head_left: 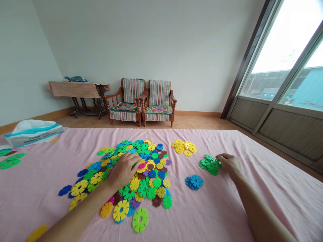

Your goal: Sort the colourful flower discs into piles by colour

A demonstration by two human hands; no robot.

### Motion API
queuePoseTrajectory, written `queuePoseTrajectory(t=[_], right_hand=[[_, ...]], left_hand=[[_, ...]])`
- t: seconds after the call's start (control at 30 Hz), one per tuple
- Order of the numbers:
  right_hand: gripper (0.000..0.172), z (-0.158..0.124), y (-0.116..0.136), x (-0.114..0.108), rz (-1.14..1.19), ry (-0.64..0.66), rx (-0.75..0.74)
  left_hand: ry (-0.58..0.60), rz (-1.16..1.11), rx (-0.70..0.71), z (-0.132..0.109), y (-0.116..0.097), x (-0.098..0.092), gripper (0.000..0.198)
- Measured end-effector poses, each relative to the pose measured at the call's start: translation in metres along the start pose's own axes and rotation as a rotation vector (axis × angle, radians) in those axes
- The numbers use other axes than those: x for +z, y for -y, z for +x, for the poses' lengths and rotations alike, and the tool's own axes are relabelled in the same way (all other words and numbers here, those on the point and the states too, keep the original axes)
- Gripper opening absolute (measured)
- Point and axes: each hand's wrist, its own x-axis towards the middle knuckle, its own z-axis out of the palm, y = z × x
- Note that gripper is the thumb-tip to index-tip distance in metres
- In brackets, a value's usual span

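The mixed disc heap [151,193] spreads beneath and around the left hand [124,168], its fingers curled. Between the hands sits a blue stack [192,183]; the right hand [229,164] touches the green cluster [210,165]. Whether either grips a disc, I cannot tell. Yellow discs [185,148] lie beyond.

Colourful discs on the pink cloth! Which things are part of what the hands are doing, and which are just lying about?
Seem part of it:
left hand, on the big mixed pile
right hand, at the green pile
yellow pile
blue pile

Just about:
tissue pack
two chairs
covered table
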Motion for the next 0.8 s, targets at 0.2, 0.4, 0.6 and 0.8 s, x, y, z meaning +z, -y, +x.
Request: queuePoseTrajectory(t=[0.2, 0.4, 0.6, 0.8], right_hand=[[0.041, -0.004, 0.012, -0.001, 0.002, -0.064, 0.01], [0.034, -0.042, 0.068, 0.019, 0.193, 0.076, -0.293], [0.02, -0.12, 0.13, 0.046, 0.203, 0.545, -0.715], [0.02, -0.167, 0.164, 0.055, 0.131, 0.624, -0.882]], left_hand=[[-0.011, -0.011, 0.003, 0.0, 0.0, 0.0, 0.02], [-0.022, -0.023, -0.007, 0.0, -0.003, -0.001, 0.02], [-0.02, -0.03, -0.009, 0.0, -0.005, -0.002, 0.019], [0.006, -0.009, -0.01, 0.001, -0.006, -0.002, 0.021]])
